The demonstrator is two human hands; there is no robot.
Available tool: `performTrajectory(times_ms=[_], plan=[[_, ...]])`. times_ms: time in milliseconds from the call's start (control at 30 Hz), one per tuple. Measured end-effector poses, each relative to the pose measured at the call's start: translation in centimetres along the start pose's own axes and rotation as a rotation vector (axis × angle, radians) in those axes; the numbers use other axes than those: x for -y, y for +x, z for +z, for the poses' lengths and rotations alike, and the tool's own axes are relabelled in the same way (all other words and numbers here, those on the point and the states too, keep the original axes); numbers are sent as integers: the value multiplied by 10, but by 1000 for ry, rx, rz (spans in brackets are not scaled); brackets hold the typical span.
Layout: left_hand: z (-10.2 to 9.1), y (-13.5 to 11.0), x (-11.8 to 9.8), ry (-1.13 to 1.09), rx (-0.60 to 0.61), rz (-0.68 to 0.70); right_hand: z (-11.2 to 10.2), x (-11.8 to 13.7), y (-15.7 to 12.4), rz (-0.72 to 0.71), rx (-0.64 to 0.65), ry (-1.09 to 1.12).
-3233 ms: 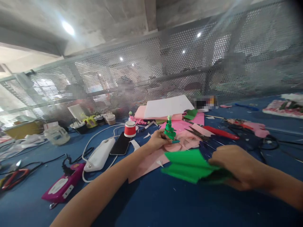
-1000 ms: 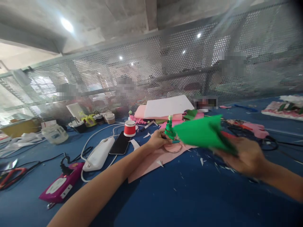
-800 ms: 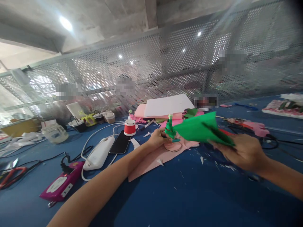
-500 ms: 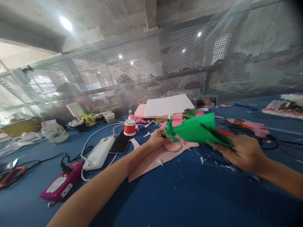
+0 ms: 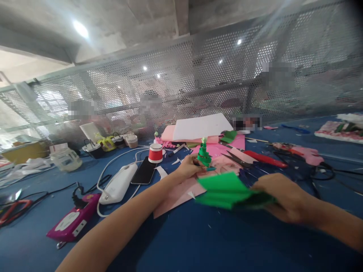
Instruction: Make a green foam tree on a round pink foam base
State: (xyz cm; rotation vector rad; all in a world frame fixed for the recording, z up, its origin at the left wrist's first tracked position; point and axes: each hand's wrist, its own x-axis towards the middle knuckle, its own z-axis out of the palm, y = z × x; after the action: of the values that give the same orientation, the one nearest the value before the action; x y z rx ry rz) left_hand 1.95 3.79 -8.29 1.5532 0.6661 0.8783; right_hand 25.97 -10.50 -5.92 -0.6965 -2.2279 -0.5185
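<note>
My left hand point(image 5: 190, 166) is closed around the lower left side of a small green paper tree point(image 5: 203, 153), which stands upright with a pale tip. Strips at the tree's base are partly hidden by my fingers. In my right hand point(image 5: 286, 196) is a folded green paper sheet point(image 5: 224, 189), gripped at its right end and somewhat blurred. The sheet hangs over the table, in front of the tree and apart from it. Pink paper point(image 5: 181, 198) lies beneath my left wrist. Scissors with dark blades point(image 5: 238, 158) rest behind the green sheet.
A red and white paper cup point(image 5: 155, 153), a black phone point(image 5: 143, 170) and a white power bank point(image 5: 119, 183) with cables lie left of my hand. Farther left sits a purple power socket point(image 5: 74, 219). White sheets point(image 5: 202, 126) lie at the back, and a red-handled tool point(image 5: 266, 158) at right.
My right hand has lowered the green sheet toward me, away from the tree, uncovering the scissors and red-handled tool. My left hand keeps its hold on the tree.
</note>
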Motion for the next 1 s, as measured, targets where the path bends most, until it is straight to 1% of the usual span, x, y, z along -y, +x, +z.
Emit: performTrajectory(times_ms=[100, 167, 267, 300, 367, 433, 500, 567, 600, 700, 733, 800, 867, 933, 1000], plan=[[0, 1, 0, 1, 22, 10, -1, -2, 1, 71, -118, -97], [0, 0, 0, -6, 26, 19, 0, -3, 0, 61, -101, -53], [0, 0, -1, -12, -6, 13, 2, -3, -2, -42, -45, 20], [0, 0, -1, -14, -12, 11, 3, -4, -3, -31, -53, -2], [1, -1, -2, -17, -9, 15, 4, -4, -3, 62, -89, -64], [1, -1, -3, -15, -9, 16, 4, -5, -4, 100, -81, -54], [1, 0, -3, -8, -24, 2, 5, -4, -5, 30, -30, 18], [2, -1, -4, 5, -36, -12, 5, -4, -6, -36, -23, 34], [2, -1, -4, 7, -36, -9, 4, -5, -6, -18, -47, -1], [2, -1, -5, -2, -16, 15, 2, -5, -4, 95, -120, -116], [2, -1, -5, -7, -8, 20, 2, -5, -3, 89, -111, -103], [2, -1, -4, -9, -10, 20, 1, -3, -1, 1, -63, -24], [2, -1, -3, -1, -15, 15, 0, -2, 1, -72, -46, 21], [1, -1, -3, 3, -10, 19, -1, -3, 2, -20, -92, -25], [2, -1, -3, 3, -4, 16, -1, -3, 2, 75, -121, -66]])
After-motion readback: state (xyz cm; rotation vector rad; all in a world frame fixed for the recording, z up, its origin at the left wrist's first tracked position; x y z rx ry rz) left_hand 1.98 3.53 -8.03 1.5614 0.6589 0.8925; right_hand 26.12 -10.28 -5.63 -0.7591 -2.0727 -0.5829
